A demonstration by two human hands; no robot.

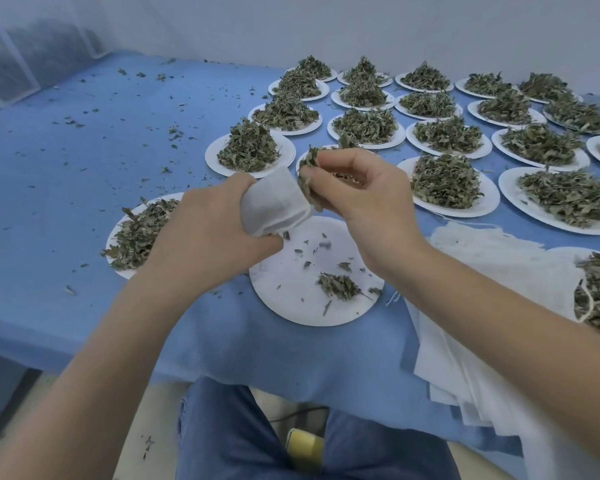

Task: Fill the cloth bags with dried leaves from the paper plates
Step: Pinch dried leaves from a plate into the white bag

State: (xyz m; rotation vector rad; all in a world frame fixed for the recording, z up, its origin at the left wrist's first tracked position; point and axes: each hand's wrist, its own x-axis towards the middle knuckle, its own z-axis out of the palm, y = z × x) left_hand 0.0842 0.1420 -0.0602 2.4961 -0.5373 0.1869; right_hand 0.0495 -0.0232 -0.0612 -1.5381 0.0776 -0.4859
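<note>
Blue cloth covers the worktop (66,202), with leaf crumbs scattered across it toward the upper left of the frame. Nearest, at lower right, lies a stack of flat white cloth bags (482,306). At centre sits a nearly emptied paper plate (291,306) with one small clump of leaves left on it. Just above that plate, the left hand (201,230) grips a cloth bag (274,206), fingers curled round its body so the mouth faces right. The right hand (364,195) pinches a wad of dried leaves (307,174) at that mouth, fingers bunched around it.

The bag looks thin, limp and very light, so it will likely collapse unless held near the rim to keep the opening wide. The leaves appear brittle, grey-green and crumbly; a loose pinch should shed fewer flakes than a squeeze.

Farther back, rows of heaped plates (447,181) fill the upper right.
</note>
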